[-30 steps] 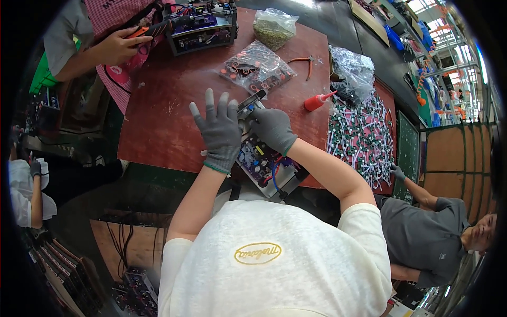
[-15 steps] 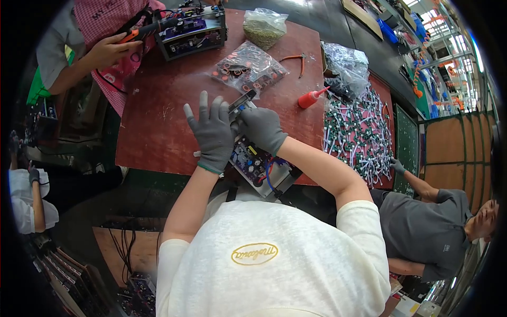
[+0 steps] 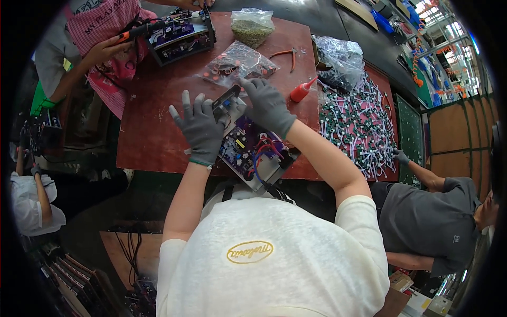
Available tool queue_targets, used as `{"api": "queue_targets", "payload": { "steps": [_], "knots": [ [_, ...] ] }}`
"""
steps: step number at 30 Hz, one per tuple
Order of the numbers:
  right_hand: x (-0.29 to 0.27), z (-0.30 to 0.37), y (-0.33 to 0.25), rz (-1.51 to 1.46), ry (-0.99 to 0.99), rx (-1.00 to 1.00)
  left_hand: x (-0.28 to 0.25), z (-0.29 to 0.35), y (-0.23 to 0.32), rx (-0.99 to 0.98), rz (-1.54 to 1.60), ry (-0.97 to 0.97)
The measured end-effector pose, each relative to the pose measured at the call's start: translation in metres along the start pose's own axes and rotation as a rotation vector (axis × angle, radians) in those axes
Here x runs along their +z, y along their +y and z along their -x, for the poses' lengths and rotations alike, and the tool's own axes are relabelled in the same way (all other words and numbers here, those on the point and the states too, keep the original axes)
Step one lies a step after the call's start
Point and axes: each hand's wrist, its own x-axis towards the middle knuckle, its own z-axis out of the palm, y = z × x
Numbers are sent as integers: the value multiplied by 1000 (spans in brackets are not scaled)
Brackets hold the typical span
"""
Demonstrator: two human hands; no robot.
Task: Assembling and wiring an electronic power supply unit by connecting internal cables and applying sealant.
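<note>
An electronic chassis [image 3: 269,170] with purple circuit boards and red and blue wires sits tilted at the table's near edge, partly over my body. Its dark narrow end panel [image 3: 227,100] points away from me. My left hand [image 3: 202,129], in a grey glove, rests against the panel's left side with its fingers spread and stretched out. To the right of the panel is my gloved right hand [image 3: 269,108], its fingers extended toward the clear bag of orange-and-black parts [image 3: 237,64]. Nothing shows in either hand.
Beyond lie a bag of small greenish pieces [image 3: 252,30], orange-handled pliers [image 3: 292,57] and a red squeeze bottle [image 3: 301,92]. Many small boards with white leads [image 3: 356,127] cover the right side. Across the table a person holds an orange-and-black tool [image 3: 138,33] at another chassis [image 3: 185,39].
My right hand has come off the panel and opened, moving up and slightly right, uncovering the boards. My left hand stays at the panel. The whole view has shifted slightly.
</note>
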Motion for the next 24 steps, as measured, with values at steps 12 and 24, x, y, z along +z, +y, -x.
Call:
{"api": "queue_targets", "payload": {
  "steps": [12,24],
  "knots": [
    [44,-18,21,-218,-43,-165,-4,2,13,-84,-48,-14],
    [48,-26,21,-296,-1,-189,-1,-5,13,-120,-102,29]
  ]
}}
